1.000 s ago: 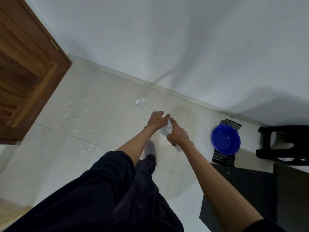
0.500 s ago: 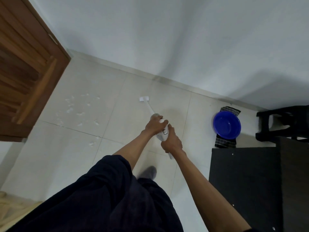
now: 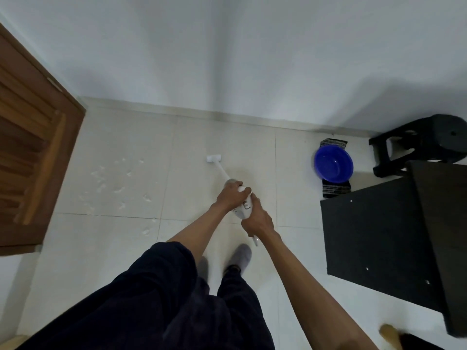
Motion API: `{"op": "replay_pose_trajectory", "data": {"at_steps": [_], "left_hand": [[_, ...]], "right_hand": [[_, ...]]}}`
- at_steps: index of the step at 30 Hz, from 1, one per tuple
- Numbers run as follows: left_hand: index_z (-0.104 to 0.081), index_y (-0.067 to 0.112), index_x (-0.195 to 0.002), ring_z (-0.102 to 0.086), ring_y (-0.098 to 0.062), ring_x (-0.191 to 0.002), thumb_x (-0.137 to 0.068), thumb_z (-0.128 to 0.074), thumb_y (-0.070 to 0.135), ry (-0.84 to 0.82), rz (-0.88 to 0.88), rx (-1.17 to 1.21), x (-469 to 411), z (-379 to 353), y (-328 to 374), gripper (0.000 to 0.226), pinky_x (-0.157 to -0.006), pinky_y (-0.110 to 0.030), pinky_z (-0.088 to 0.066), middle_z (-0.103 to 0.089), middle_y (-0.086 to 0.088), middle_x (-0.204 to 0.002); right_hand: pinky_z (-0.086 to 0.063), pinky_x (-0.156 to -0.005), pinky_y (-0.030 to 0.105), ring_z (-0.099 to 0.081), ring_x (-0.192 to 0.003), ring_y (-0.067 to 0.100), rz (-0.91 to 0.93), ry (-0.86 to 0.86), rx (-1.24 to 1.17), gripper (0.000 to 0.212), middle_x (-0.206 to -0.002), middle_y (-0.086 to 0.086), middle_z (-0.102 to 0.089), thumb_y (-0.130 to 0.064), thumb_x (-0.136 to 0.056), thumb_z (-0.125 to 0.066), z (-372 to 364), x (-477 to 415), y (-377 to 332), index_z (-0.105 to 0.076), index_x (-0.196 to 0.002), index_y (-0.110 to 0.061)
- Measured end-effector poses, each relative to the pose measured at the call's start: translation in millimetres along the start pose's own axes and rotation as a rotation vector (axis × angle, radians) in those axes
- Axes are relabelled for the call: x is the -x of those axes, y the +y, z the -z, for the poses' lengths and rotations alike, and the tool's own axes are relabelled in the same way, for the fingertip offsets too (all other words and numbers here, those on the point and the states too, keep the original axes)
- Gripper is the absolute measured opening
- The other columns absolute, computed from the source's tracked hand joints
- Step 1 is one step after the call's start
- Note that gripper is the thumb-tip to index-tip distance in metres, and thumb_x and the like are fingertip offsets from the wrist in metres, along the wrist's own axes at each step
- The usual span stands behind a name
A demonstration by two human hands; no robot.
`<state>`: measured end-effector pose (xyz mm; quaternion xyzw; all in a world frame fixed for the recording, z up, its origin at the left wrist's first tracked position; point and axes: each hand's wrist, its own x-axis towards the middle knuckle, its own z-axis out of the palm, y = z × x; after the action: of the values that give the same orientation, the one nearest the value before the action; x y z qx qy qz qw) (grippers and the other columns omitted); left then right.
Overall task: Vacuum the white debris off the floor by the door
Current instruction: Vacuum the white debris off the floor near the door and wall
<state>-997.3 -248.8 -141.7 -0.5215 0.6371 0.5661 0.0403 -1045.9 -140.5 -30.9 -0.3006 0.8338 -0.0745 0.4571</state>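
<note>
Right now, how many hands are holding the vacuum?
2. The left hand grips the vacuum on its body, nearer the wand; the right hand grips the handle behind it, closer to the person.

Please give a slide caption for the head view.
Left hand and right hand grip a handheld vacuum, nozzle short of the white debris by the door.

You have one vacuum [image 3: 246,208] and two hands on it: your left hand [image 3: 231,195] and your right hand [image 3: 257,221]. Around you stand one wooden door [image 3: 30,147], one blue basin [image 3: 333,162], one striped cloth [image 3: 336,189] beneath it, one black stool [image 3: 424,140] and one black table [image 3: 379,228]. Two grey shoes [image 3: 241,256] show below you. The white debris [image 3: 101,175] is many small bits, too fine to count exactly.
</note>
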Motion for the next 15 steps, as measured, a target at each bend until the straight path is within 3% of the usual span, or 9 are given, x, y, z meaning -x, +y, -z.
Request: {"op": "replay_pose_trajectory", "data": {"at_steps": [6, 15], "left_hand": [[-0.057, 0.018, -0.136, -0.057, -0.024, -0.122, -0.075, -0.046, 0.057, -0.007, 0.005, -0.027, 24, 8, -14, 0.073, -0.097, -0.039, -0.048, -0.053, -0.004, -0.142], [-0.053, 0.017, -0.14, -0.056, -0.026, -0.124, -0.08, -0.05, 0.056, -0.034, 0.011, -0.049, 30, 22, -24, 0.071, -0.104, -0.045, -0.046, -0.049, -0.007, -0.144]], "right_hand": [[-0.039, -0.044, 0.024, -0.059, -0.064, 0.023, -0.003, 0.007, -0.025, 0.081, -0.12, 0.008, -0.056, -0.007, -0.082, -0.052, -20, 21, -5, -0.016, -0.152, -0.025], [-0.043, -0.045, 0.024, -0.061, -0.069, 0.026, 0.012, 0.01, -0.056, 0.079, -0.121, 0.008, -0.055, -0.005, -0.082, -0.052, -35, 26, -14, -0.018, -0.151, -0.026]]}}
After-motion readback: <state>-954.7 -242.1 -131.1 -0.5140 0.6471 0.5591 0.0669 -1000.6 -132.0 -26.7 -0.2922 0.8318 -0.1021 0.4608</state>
